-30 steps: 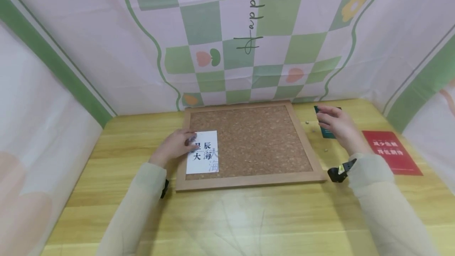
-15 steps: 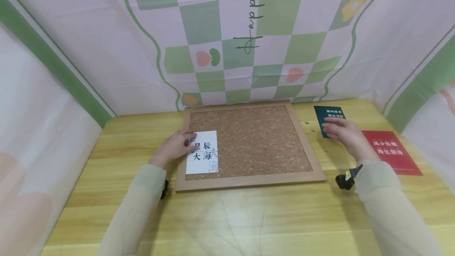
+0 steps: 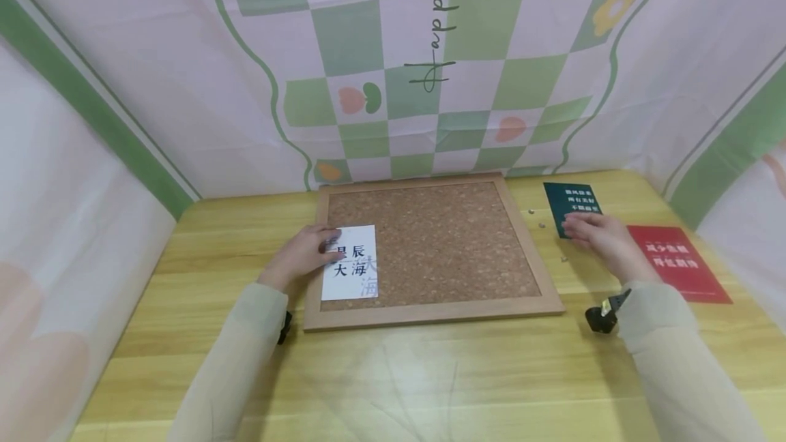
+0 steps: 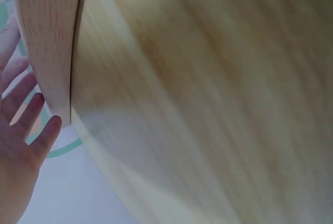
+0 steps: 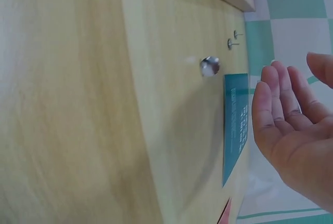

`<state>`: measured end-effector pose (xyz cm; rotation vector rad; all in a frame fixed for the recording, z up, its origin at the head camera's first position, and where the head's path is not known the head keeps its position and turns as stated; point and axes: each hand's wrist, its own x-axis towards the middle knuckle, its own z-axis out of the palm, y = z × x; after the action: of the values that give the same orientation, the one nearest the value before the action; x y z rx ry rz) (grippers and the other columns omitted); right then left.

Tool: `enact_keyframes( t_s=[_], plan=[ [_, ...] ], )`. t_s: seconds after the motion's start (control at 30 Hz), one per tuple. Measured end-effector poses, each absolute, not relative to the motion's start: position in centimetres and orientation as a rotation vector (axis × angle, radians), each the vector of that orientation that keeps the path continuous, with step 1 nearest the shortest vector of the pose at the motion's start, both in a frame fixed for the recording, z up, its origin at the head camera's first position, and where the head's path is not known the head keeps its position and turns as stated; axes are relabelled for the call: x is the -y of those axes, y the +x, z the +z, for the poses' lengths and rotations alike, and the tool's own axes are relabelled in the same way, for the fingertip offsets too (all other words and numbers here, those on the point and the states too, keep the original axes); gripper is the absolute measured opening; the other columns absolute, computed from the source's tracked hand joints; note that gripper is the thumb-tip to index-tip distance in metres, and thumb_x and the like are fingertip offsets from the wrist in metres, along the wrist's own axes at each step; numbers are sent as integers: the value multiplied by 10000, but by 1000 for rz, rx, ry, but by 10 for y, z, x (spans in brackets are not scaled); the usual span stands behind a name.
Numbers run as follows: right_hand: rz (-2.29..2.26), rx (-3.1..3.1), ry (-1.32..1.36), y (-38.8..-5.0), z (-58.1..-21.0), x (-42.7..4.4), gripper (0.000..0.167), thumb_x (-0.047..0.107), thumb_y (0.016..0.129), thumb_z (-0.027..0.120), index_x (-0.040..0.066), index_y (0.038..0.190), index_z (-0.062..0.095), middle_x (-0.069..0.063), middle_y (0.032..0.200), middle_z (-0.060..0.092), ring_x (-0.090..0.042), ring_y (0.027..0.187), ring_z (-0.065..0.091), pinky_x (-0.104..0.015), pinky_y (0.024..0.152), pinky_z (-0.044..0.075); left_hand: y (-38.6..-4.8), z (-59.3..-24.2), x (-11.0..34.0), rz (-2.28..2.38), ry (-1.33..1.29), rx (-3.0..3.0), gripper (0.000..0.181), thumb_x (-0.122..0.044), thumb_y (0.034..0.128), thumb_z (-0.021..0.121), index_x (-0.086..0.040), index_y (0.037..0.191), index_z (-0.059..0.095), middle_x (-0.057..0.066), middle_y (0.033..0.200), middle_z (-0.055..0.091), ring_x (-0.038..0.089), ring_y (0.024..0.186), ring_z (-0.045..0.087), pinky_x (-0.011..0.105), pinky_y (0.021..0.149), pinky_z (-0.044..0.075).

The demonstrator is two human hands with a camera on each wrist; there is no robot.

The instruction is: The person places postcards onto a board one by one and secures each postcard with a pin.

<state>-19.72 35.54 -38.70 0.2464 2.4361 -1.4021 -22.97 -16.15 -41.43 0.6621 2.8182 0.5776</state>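
I log 1 cork board (image 3: 448,244), 3 tacks (image 5: 209,66) to its right.
White card (image 3: 359,278): board's left side, left hand (image 3: 299,252) spread over its edge. Right hand (image 3: 604,239): empty, loosely curved, over green card (image 3: 566,200), far right. Red card (image 3: 684,264): nearer.

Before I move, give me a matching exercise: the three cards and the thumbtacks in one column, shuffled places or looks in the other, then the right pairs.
1. White card
2. Dark green card
3. Red card
4. Thumbtacks

A. On the table, farthest right of the four
B. Small and shiny, nearest the right edge of the cork board
C. Lying on the cork, left hand over its left edge
D. On the table, overlapped in the head view by the fingertips of the right hand

Pairs: 1-C, 2-D, 3-A, 4-B
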Motion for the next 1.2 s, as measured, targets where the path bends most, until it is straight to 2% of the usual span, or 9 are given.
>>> enact_keyframes(
  t_s=[0.1,0.17,0.27,0.33,0.4,0.83,0.93,1.07,1.2],
  plan=[
    [-1307,-2453,291,-196,-389,-357,760,478,1001,371,-75,1483,174,-304,1506,269,-263,1224,555,-470,1113,351,-229,-415,162,583,652,-2812,597,-374,911,629,-37,1383,488,212,1464,425,405,1367,373,542,1150,294],
    [-1262,-2467,305,-195,-390,-358,778,502,992,379,-86,1471,204,-311,1488,294,-374,1303,459,-508,1102,358,-229,-415,162,582,655,-2812,598,-377,911,627,-35,1382,488,214,1455,434,406,1357,383,543,1145,301],
    [-1232,-2487,302,-193,-392,-360,752,471,994,406,-112,1446,259,-330,1469,319,-147,1053,637,-394,1023,482,-229,-416,162,578,657,-2815,602,-380,912,625,-32,1382,486,215,1444,447,406,1346,396,545,1140,308],
    [-1213,-2500,286,-192,-394,-361,725,447,995,423,-119,1430,295,-337,1460,330,76,897,576,-284,924,541,-229,-416,162,574,653,-2816,606,-382,913,623,-32,1386,481,215,1445,445,407,1345,394,547,1141,306],
    [-1195,-2510,268,-191,-396,-363,701,433,993,443,-114,1416,328,-339,1457,335,185,818,476,-194,831,551,-229,-415,162,576,642,-2811,608,-384,915,620,-35,1391,475,215,1454,434,409,1353,382,550,1144,298],
    [-1035,-2523,224,-192,-404,-369,640,433,953,541,-71,1340,467,-222,1255,575,17,867,532,-166,737,493,-229,-415,162,578,618,-2795,613,-379,921,612,-41,1407,455,215,1478,401,416,1375,349,563,1148,282],
    [-985,-2534,183,-191,-406,-369,617,433,946,553,-51,1323,495,-294,1328,507,-226,1038,585,-361,905,502,-229,-417,163,579,619,-2797,611,-383,922,609,-48,1410,453,213,1477,404,416,1375,349,568,1144,285],
    [-943,-2537,128,-188,-406,-368,616,440,930,570,-32,1320,495,-338,1420,379,-503,1295,343,-653,1022,299,-229,-419,164,581,626,-2801,608,-389,925,604,-56,1411,454,209,1477,404,417,1375,347,577,1139,288],
    [-941,-2525,96,-187,-406,-368,613,402,930,585,-50,1327,471,-322,1373,454,-500,1282,378,-656,1020,303,-229,-420,164,587,626,-2803,605,-389,927,600,-60,1413,453,208,1482,397,418,1378,340,584,1137,285]
  ],
)
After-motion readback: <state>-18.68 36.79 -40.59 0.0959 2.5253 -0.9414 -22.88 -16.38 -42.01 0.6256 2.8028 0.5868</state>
